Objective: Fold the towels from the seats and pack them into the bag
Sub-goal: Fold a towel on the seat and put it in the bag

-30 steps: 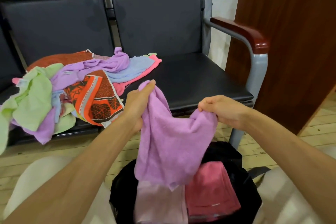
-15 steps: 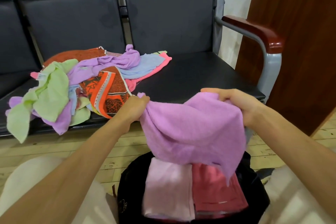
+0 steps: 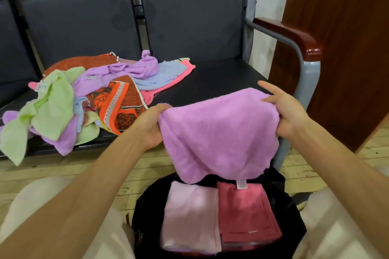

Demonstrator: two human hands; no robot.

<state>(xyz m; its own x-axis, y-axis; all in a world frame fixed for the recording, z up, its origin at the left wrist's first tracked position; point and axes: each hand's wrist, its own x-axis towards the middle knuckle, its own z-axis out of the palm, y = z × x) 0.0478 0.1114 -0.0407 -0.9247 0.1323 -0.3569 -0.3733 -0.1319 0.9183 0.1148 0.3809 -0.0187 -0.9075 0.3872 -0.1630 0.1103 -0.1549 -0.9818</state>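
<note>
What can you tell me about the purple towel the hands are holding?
The purple towel looks soft and fluffy, like terry cloth. It is stretched out in the air between the left hand and the right hand, each gripping a top corner. Its lower edge droops, with a small white tag, over the black bag.

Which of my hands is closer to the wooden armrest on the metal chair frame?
Right. The right hand grips the purple towel just below and left of the red-brown wooden armrest; the left hand grips the towel's opposite edge, farther away, beside the towel pile.
</note>
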